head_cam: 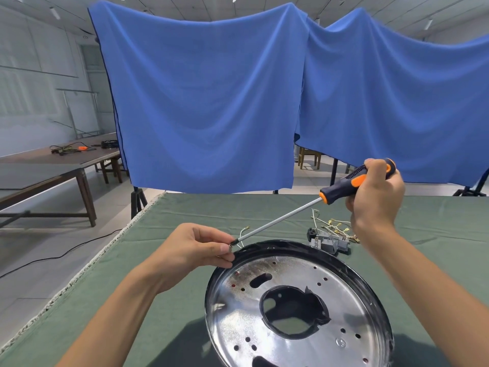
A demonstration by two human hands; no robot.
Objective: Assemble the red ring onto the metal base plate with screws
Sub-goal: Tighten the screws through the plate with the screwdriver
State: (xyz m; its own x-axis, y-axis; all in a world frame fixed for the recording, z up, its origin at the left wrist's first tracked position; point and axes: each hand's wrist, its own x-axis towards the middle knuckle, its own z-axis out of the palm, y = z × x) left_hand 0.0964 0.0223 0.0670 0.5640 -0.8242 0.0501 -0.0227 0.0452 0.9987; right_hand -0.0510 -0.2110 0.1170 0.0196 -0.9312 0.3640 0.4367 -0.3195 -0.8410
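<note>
view from a head camera, looking down at a table covered in green cloth; a round shiny metal plate with a dark rim lies flat on the cloth at lower centre, its surface dotted with small holes, a large dark-edged opening in the middle and a smaller oval slot beside it; no red ring can be made out, only faint red showing through a few small holes on the plate's left side.

the right hand is raised above the table at the right, its fingers wrapped closed around the black and orange handle of a screwdriver; the long silver shaft slants down and to the left, ending just above the plate's far left rim.

the left hand hovers at that same spot, thumb and forefinger pinched together on a small screw that meets the screwdriver tip; the other fingers curl loosely beneath.

behind the plate, near the right wrist, a grey plastic part sits with a tangle of thin wires and brass terminals; a blue cloth hangs as a backdrop behind the table; at far left stand brown wooden tables.
</note>
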